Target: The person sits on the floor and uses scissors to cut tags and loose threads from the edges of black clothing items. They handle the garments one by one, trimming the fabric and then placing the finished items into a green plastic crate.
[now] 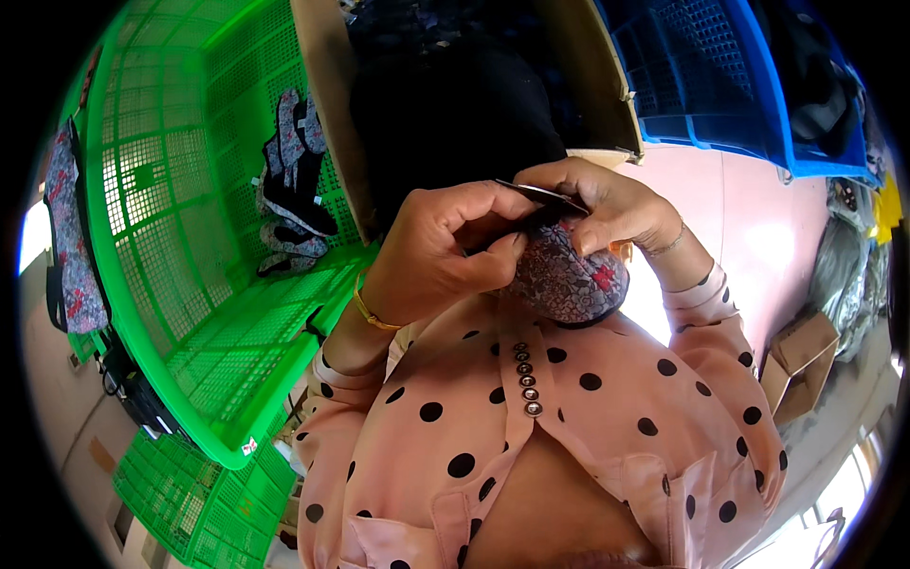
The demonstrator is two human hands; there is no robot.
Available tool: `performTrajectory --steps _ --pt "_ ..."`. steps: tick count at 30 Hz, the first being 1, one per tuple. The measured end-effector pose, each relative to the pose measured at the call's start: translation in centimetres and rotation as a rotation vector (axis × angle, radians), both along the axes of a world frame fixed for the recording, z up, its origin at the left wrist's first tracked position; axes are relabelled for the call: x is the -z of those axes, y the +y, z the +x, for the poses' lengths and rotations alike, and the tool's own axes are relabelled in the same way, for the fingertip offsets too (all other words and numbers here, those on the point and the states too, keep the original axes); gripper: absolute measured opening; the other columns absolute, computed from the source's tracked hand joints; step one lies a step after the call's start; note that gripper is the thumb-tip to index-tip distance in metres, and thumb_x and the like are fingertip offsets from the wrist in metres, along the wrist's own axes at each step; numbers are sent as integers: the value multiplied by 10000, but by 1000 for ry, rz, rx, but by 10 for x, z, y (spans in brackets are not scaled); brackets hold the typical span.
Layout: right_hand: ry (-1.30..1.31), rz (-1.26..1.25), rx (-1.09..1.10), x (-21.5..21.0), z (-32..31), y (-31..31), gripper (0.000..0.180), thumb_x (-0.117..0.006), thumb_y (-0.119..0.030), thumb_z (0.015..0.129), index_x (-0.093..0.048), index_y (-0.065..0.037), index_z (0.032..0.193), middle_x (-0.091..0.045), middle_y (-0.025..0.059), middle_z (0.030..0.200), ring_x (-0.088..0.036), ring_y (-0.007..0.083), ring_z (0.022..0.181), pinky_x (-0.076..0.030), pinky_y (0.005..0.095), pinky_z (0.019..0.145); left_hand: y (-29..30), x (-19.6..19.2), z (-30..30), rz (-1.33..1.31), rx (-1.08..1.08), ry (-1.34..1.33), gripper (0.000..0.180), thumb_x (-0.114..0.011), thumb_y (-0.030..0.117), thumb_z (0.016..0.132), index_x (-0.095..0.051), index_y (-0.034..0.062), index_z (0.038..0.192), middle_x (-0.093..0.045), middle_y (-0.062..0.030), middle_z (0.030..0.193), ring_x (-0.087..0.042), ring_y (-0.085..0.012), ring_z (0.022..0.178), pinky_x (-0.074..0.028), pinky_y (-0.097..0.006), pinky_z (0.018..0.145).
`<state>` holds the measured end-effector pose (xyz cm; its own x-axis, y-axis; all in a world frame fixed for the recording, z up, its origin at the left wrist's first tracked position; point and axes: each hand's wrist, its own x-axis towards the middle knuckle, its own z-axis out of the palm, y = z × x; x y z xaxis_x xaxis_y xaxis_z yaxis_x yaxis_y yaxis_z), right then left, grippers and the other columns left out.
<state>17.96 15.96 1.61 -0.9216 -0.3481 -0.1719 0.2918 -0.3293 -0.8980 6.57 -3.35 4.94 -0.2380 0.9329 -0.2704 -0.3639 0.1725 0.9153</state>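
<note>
My left hand [441, 242] and my right hand [621, 204] meet in front of my chest on a rounded, grey floral fabric piece [569, 280] with red flowers and a dark lower edge. Thumb and fingers of the left hand are pinched at its upper left side. The right thumb presses on the floral face while the right fingers curl over the top. A thin black edge or strip [545, 195] spans the gap between both hands. The fingertips behind the piece are hidden.
At left stands a big green plastic crate [161, 256] holding several floral pieces with black trim [289, 171]. Beyond my hands is a cardboard box [327, 104] with dark contents. A blue crate [701, 71] is at far right, a small carton [801, 360] below it.
</note>
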Motion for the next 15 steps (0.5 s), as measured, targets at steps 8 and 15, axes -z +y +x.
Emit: performTrajectory --steps 8,15 --pt "-90 232 28 4 5 -22 229 -784 -144 812 -620 -22 914 -587 -36 788 -513 33 744 -442 218 640 -28 32 -15 15 89 -125 512 -754 73 797 -503 -42 1228 -615 -82 1074 -588 -137 983 -494 -280 861" --pt "69 492 46 3 -2 -43 321 -803 -212 769 -587 7 858 -582 68 733 -552 121 674 -438 282 601 -34 28 -11 -78 383 343 655 -885 343 597 -587 -45 1031 -648 -133 870 -633 -199 780 -509 -300 752"
